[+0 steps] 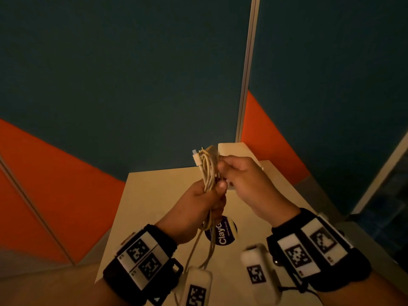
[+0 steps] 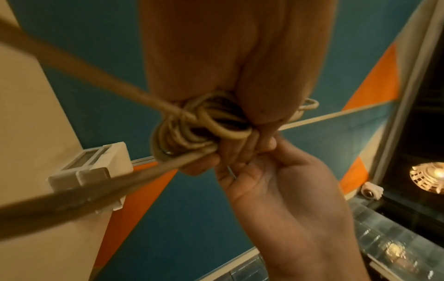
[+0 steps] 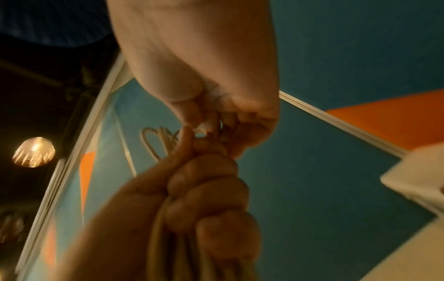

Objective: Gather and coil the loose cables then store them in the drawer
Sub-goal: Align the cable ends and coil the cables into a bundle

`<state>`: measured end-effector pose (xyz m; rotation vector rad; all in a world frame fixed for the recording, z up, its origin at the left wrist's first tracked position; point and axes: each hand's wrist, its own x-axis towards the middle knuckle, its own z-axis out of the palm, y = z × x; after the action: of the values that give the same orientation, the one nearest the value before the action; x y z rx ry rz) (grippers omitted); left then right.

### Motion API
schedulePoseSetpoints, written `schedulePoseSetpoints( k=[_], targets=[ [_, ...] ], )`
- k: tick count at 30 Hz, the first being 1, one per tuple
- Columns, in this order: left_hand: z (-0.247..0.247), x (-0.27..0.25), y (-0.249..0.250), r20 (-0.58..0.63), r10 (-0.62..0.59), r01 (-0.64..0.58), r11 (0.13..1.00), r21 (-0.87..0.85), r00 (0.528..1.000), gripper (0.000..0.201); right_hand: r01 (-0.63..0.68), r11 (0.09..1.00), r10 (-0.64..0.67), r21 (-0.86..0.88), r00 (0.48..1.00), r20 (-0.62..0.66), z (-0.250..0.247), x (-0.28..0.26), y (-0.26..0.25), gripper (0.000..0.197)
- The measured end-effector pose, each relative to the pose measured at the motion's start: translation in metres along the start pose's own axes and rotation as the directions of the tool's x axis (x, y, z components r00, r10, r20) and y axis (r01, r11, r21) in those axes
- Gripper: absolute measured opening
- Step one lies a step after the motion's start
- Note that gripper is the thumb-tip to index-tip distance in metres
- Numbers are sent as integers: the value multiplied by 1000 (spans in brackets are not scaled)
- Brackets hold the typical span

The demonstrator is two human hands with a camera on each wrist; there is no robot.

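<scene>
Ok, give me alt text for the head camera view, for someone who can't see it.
The left hand grips a bundle of coiled cream cable above a pale table, while the right hand pinches the coil near its top. Behind are teal and orange wall panels.

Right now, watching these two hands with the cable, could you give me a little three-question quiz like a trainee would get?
1. True or false: the coiled cable lies flat on the table.
2. Which hand grips the middle of the coil? A) the left hand B) the right hand C) neither
3. Fill the gap: some cable hangs loose ____ the left hand.

Key:
1. False; it is held up above the table.
2. A; the right hand's fingers pinch at the coil near its top.
3. Below; the strands trail down past the purple sticker.
</scene>
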<state>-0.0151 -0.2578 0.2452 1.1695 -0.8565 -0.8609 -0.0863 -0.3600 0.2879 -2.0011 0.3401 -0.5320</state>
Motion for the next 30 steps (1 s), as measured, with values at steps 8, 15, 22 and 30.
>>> schedulePoseSetpoints(
  k=[8,15,22,30],
  targets=[
    [0,5,1,-6,-31,31,999,-23,1000,23,-19,979,13,201,999,30,7,5,-5,34],
    [-2,3,4,178,49,-18,985,-173,983,40,-44,890,9,454,997,78,5,9,-4,20],
    [-16,13,11,158,108,-118,991,56,982,36,-70,880,17,470,993,117,0,6,-5,23],
    [-16,33,32,-333,269,-365,891,-269,904,28,-301,762,62,573,915,398,45,-34,39,26]
  ],
)
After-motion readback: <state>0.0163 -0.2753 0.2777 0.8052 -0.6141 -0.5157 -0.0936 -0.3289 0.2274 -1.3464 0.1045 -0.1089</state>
